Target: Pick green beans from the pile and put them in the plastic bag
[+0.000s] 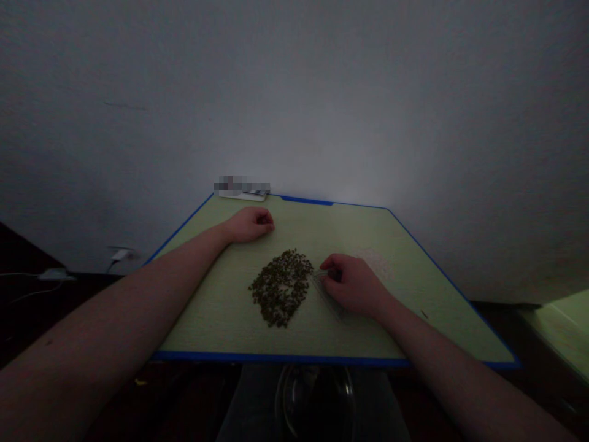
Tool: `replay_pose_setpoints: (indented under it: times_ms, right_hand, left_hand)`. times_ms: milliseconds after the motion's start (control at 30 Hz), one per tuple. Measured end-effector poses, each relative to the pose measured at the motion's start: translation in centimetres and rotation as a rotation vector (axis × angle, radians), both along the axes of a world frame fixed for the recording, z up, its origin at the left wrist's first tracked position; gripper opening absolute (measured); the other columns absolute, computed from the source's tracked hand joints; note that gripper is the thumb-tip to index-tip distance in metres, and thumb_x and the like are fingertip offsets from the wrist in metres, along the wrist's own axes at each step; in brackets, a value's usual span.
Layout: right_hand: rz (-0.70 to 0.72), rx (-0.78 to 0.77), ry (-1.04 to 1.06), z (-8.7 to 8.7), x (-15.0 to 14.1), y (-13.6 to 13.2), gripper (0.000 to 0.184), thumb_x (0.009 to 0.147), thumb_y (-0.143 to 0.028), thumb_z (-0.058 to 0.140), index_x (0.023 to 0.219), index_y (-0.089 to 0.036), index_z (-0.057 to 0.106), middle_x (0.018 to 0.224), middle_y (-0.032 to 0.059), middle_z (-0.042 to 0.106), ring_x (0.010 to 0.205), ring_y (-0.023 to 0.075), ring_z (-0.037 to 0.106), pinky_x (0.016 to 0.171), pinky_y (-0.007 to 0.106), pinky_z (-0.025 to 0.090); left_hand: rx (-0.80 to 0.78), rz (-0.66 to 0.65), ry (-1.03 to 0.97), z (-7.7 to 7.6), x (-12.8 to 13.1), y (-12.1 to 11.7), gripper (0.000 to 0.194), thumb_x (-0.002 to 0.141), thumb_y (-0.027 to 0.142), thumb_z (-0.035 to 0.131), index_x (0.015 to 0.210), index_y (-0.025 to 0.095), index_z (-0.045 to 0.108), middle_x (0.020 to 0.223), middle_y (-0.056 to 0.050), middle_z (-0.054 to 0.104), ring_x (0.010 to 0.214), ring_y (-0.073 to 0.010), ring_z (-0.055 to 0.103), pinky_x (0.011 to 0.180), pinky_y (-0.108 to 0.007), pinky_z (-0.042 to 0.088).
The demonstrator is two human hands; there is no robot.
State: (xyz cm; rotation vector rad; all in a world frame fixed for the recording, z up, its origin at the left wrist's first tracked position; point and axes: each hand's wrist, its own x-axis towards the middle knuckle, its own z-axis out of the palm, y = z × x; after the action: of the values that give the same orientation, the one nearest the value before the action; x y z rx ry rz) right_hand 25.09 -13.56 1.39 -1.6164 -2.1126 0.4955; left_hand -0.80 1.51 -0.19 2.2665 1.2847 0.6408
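On the pale green table lies a pile of small dark, greenish-brown bits with pale specks among them. My right hand is just right of the pile, thumb and fingers drawn together in a pinch. Whatever may be between its fingertips is too small or too dark to make out. Below these fingers, a faint, see-through patch touches the pile's right edge; its kind is unclear. Behind and left of the pile, my left hand rests on the table with fingers curled in, and nothing shows in it.
Pale, fine bits are scattered beyond my right hand. A small dark sliver lies farther right. At the back left corner sits a flat, blurred-out white object. A shiny round bowl is in my lap, below the table's blue edge.
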Motion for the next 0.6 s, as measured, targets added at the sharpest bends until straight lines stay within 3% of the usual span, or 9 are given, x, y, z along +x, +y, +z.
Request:
replay_pose_setpoints:
  times_ms: [167, 433, 600]
  right_hand:
    - [-0.077, 0.005, -0.045, 0.18, 0.72, 0.07, 0.016, 0.069, -0.013, 0.057, 0.083, -0.017, 0.064, 0.066, 0.0022, 0.065, 0.059, 0.0129, 0.055, 0.057, 0.025, 0.038]
    - [0.01, 0.007, -0.007, -0.18, -0.04, 0.05, 0.017, 0.073, -0.017, 0.056, 0.087, -0.018, 0.064, 0.067, 0.0015, 0.066, 0.061, 0.013, 0.057, 0.058, 0.025, 0.039]
    - [-0.054, 0.0, -0.044, -0.12, 0.34, 0.08, 0.016, 0.072, -0.018, 0.056, 0.087, -0.017, 0.064, 0.068, 0.0028, 0.066, 0.062, 0.0139, 0.057, 0.058, 0.026, 0.038]
  left_hand:
    - [0.0, -0.003, -0.004, -0.06, -0.03, 0.14, 0.025, 0.071, 0.039, 0.056, 0.077, 0.015, 0.06, 0.066, -0.001, 0.058, 0.061, -0.0117, 0.051, 0.058, -0.024, 0.04]
    - [0.001, 0.012, 0.007, -0.01, -0.01, 0.09, 0.024, 0.07, 0.039, 0.056, 0.077, 0.016, 0.06, 0.064, 0.0, 0.057, 0.06, -0.0114, 0.05, 0.057, -0.024, 0.039]
    - [0.001, 0.021, 0.018, 0.34, 0.16, -0.3, 0.023, 0.07, 0.037, 0.056, 0.076, 0.015, 0.06, 0.064, 0.0, 0.057, 0.059, -0.0111, 0.049, 0.057, -0.024, 0.039]
